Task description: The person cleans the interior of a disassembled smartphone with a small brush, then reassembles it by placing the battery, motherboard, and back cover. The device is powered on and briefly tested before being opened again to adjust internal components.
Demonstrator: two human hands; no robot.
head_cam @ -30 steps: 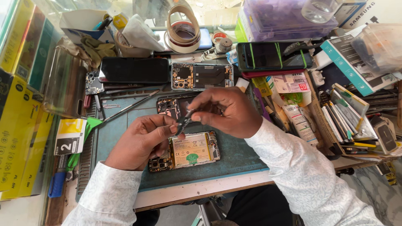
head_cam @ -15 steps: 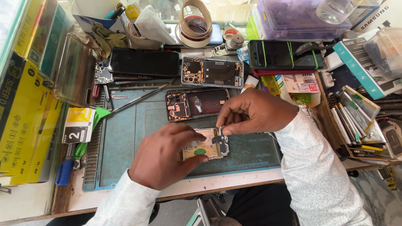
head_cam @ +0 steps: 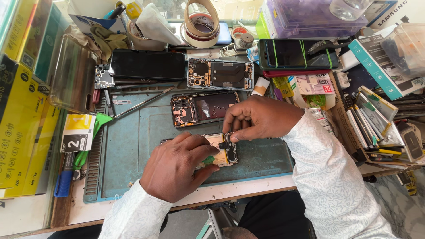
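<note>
An opened phone [head_cam: 218, 142] with a gold-coloured inside lies on the blue-green work mat [head_cam: 133, 150] near the front edge. My left hand [head_cam: 177, 166] rests flat over its left and middle part, holding it down. My right hand [head_cam: 261, 118] reaches in from the right. Its thumb and forefinger pinch a small black part [head_cam: 226, 145] at the phone's right end, beside the circuit board. Most of the phone is hidden under my left hand.
Behind my hands lie a second opened phone frame [head_cam: 203, 108], a third one [head_cam: 220, 74], a black phone [head_cam: 147, 65] and a thin metal tool [head_cam: 141, 104]. Tape rolls [head_cam: 201, 22] stand at the back. Yellow boxes [head_cam: 22, 132] line the left; a tool-filled box [head_cam: 372, 128] sits right.
My right hand has shifted from the upper phone frame down to the near phone's right end. My left hand slid over the phone and now covers more of it.
</note>
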